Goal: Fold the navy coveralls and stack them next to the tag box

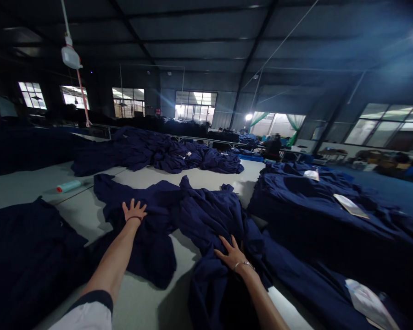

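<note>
Dark navy cloth garments lie spread and crumpled over a pale table (pixel 141 302). My left hand (pixel 134 211) rests with fingers spread on the left navy garment (pixel 158 195), and a dark band circles that wrist. On the bunched navy garment (pixel 206 211) to the right, my right hand (pixel 231 253) lies with its fingers apart; a silver bracelet (pixel 244 264) is on the wrist. Both palms face down. Whether the two cloth pieces are joined cannot be made out.
A tall stack of navy garments (pixel 303 215) with paper tags (pixel 351 206) stands at right. More navy cloth (pixel 30 256) lies at left, near a teal roll (pixel 69 186). A long heap (pixel 179 153) runs along the back. A plastic bottle (pixel 70 56) hangs overhead. A person (pixel 273 146) is farther back.
</note>
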A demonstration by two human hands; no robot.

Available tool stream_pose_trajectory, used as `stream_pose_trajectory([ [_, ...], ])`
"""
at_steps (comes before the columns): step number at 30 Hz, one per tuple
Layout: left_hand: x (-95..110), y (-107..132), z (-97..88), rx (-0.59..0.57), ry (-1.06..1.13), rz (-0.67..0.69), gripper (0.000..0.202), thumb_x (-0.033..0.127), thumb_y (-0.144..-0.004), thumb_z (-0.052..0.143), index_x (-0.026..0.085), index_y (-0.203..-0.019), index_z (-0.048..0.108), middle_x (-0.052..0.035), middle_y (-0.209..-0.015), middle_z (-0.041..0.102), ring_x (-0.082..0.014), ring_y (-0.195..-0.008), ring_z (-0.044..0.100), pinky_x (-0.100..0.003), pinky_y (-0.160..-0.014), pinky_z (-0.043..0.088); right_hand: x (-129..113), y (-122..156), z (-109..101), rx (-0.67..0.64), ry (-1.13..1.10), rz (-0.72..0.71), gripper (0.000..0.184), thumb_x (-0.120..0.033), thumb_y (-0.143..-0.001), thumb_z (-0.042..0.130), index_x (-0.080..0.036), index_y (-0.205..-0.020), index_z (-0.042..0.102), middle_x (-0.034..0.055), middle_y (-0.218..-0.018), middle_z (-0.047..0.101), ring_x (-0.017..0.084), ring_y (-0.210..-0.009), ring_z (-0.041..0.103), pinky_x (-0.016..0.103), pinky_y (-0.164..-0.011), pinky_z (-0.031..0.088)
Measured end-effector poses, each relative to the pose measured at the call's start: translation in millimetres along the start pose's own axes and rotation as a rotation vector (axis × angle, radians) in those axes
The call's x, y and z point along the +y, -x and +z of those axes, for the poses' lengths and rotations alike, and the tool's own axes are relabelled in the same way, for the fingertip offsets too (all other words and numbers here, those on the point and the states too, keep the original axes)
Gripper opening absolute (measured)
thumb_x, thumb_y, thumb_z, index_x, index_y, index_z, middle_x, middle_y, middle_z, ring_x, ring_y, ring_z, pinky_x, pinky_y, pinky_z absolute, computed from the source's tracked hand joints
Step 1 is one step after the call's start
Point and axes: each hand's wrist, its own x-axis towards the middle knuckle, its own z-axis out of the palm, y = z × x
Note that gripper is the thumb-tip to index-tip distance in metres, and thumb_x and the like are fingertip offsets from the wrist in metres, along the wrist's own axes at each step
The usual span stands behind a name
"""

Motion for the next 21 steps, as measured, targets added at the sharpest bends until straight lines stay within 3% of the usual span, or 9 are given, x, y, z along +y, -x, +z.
stream_pose_trajectory([
  [2, 12.4, 2.1, -10.5, 0.063, 0.029, -0.081, 0.047, 0.027, -0.090, 0.033, 0.033, -0.133, 0.050, -0.0084, -0.147, 0.038, -0.0390, -0.138, 0.018, -0.071, -0.101, 0.007, -13.8, 6.6, -7.4, -0.019, -0.020, -0.009, 0.064, -0.056, -0.076, 0.052, -0.037, -0.136, 0.043, 0.0063, -0.155, 0.016, 0.037, -0.139, 0.018, 0.059, -0.105, 0.022],
  [3, 24.1, 5.1, -14.4, 0.068, 0.081, -0.042, 0.048, 0.022, -0.090, 0.032, 0.027, -0.133, 0.051, -0.0136, -0.145, 0.040, -0.0395, -0.135, 0.026, -0.069, -0.100, 0.014, -24.0, 9.7, -11.4, 0.010, -0.014, -0.017, 0.059, -0.052, -0.075, 0.054, -0.037, -0.131, 0.049, 0.0059, -0.155, 0.017, 0.038, -0.140, 0.012, 0.064, -0.103, 0.019],
  [6, 69.8, 18.6, -15.0, 0.061, 0.125, 0.120, 0.049, 0.018, -0.089, 0.033, 0.029, -0.134, 0.048, -0.0084, -0.144, 0.042, -0.0268, -0.130, 0.039, -0.050, -0.103, 0.031, -58.1, 15.1, -21.3, 0.242, 0.004, -0.091, 0.038, -0.042, -0.078, 0.050, -0.033, -0.113, 0.063, 0.0031, -0.152, 0.026, 0.032, -0.142, 0.008, 0.065, -0.106, 0.010],
  [8, 96.1, 27.9, -5.9, 0.031, 0.148, 0.227, 0.047, 0.024, -0.091, 0.033, 0.031, -0.136, 0.044, -0.0036, -0.144, 0.042, -0.0222, -0.130, 0.039, -0.045, -0.105, 0.030, -76.4, 13.8, -23.9, 0.338, -0.051, -0.152, 0.041, -0.041, -0.083, 0.044, -0.033, -0.120, 0.059, 0.0025, -0.151, 0.029, 0.027, -0.142, 0.012, 0.059, -0.109, 0.013],
  [10, 110.2, 34.7, 6.2, -0.012, 0.168, 0.298, 0.050, 0.033, -0.092, 0.034, 0.030, -0.141, 0.036, -0.0035, -0.147, 0.039, -0.0234, -0.133, 0.034, -0.050, -0.108, 0.025, -87.4, 9.2, -22.0, 0.315, -0.092, -0.208, 0.050, -0.049, -0.085, 0.041, -0.038, -0.134, 0.045, 0.0014, -0.153, 0.025, 0.027, -0.142, 0.010, 0.059, -0.108, 0.016],
  [12, 111.5, 36.6, 16.7, -0.061, 0.188, 0.349, 0.057, 0.041, -0.093, 0.030, 0.027, -0.147, 0.023, -0.0047, -0.152, 0.030, -0.0256, -0.138, 0.025, -0.056, -0.108, 0.020, -91.5, 3.0, -15.9, 0.220, -0.076, -0.253, 0.057, -0.060, -0.084, 0.040, -0.045, -0.139, 0.035, -0.0013, -0.156, 0.017, 0.031, -0.143, 0.003, 0.065, -0.106, 0.013],
  [15, 100.1, 28.8, 25.2, -0.100, 0.208, 0.385, 0.065, 0.052, -0.094, 0.020, 0.023, -0.150, 0.006, -0.0058, -0.155, 0.016, -0.0262, -0.142, 0.013, -0.059, -0.109, 0.012, -90.9, -5.9, -3.8, 0.081, -0.040, -0.219, 0.060, -0.069, -0.081, 0.035, -0.048, -0.138, 0.033, -0.0034, -0.157, 0.011, 0.034, -0.142, -0.002, 0.070, -0.103, 0.007],
  [21, 85.9, -6.8, 25.6, -0.086, 0.210, 0.361, 0.071, 0.062, -0.091, 0.012, 0.024, -0.150, 0.001, -0.0055, -0.156, 0.009, -0.0252, -0.143, 0.009, -0.059, -0.110, 0.007, -91.5, -23.4, 6.8, 0.033, -0.008, -0.105, 0.060, -0.071, -0.083, 0.028, -0.048, -0.138, 0.034, -0.0031, -0.157, 0.012, 0.033, -0.142, 0.001, 0.072, -0.102, 0.006],
])
